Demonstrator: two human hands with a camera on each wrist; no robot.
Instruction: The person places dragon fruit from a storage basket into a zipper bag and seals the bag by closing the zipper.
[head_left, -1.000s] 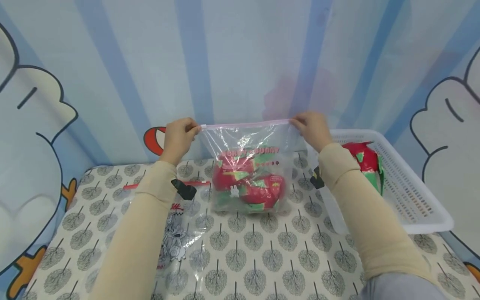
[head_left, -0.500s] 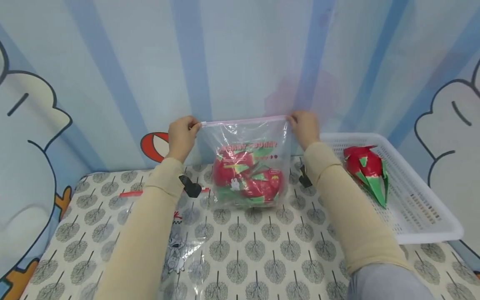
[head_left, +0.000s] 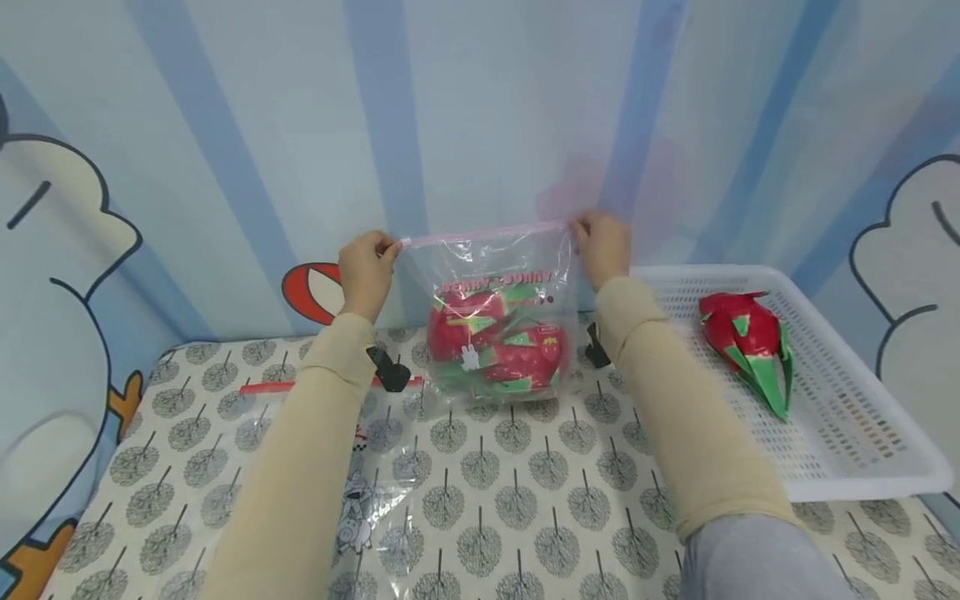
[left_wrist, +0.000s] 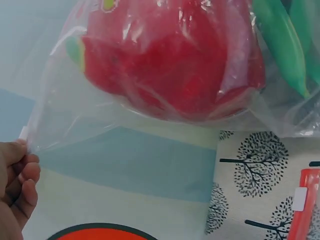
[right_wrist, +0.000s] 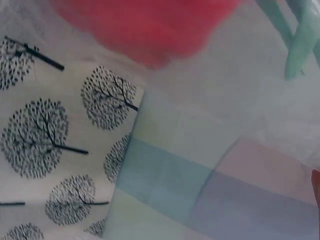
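A clear zip bag (head_left: 491,258) with a pink zip strip and printed lettering hangs upright in the head view. Inside it lie red and green dragon fruits (head_left: 525,362), which also show through the plastic in the left wrist view. The left hand (head_left: 366,271) pinches the bag's top left corner beside a small white zip slider (head_left: 406,242). At the top right corner, the right hand (head_left: 602,248) grips the strip's end between thumb and fingers. Only a sliver of the right hand appears in the right wrist view.
To the right stands a white plastic basket (head_left: 870,400) with one dragon fruit (head_left: 746,337) in it. Another clear bag with a red zip strip (head_left: 266,387) lies flat on the tree-patterned cloth (head_left: 480,500), partly under the left arm. A striped backdrop (head_left: 487,108) rises behind.
The bag has risen slightly, its right corner most. The right hand has shifted up and a little left. More of the basket's dragon fruit shows beside the right arm.
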